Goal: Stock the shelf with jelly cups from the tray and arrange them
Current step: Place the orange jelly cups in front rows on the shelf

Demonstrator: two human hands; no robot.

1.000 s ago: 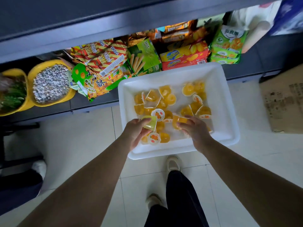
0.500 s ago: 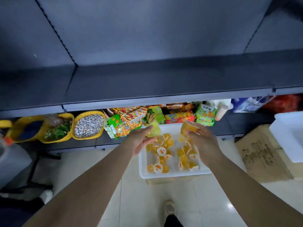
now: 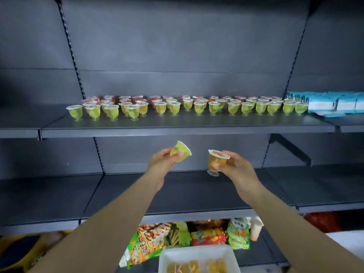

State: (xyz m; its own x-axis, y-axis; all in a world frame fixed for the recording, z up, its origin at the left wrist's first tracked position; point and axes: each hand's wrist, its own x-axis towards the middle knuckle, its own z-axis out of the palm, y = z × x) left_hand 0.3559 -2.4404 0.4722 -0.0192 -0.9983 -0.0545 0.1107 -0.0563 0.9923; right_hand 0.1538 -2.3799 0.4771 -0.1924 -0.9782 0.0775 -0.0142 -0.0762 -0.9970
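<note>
From the head camera, the person is holding two jelly cups up in front of the shelves, one in each hand. The left hand (image 3: 163,161) is pinching a yellow-green jelly cup (image 3: 180,151) with fingers and thumb curled round it. This cup is tipping over, so its lid is facing up and to the right. The right hand (image 3: 235,168) is gripping an orange jelly cup (image 3: 216,161) round its side. This one is standing nearly straight, lid on top and little foot pointing down.

The upper shelf (image 3: 187,128) is sitting higher than both hands and farther back. So I think both cups are needing to go up and forward. The two hands are looking about equally near to it. The tipping cup will need turning upright first.

The green cups (image 3: 187,107) are standing along that shelf in a long line from left to right, about twenty in front. More are crowding behind, with red ones at the very back, too many and too small to count well. The front strip of the shelf is looking bare.

One white tray (image 3: 197,253) is sitting low down, below the hands, with more orange cups in it. They are too blurry to count.
</note>
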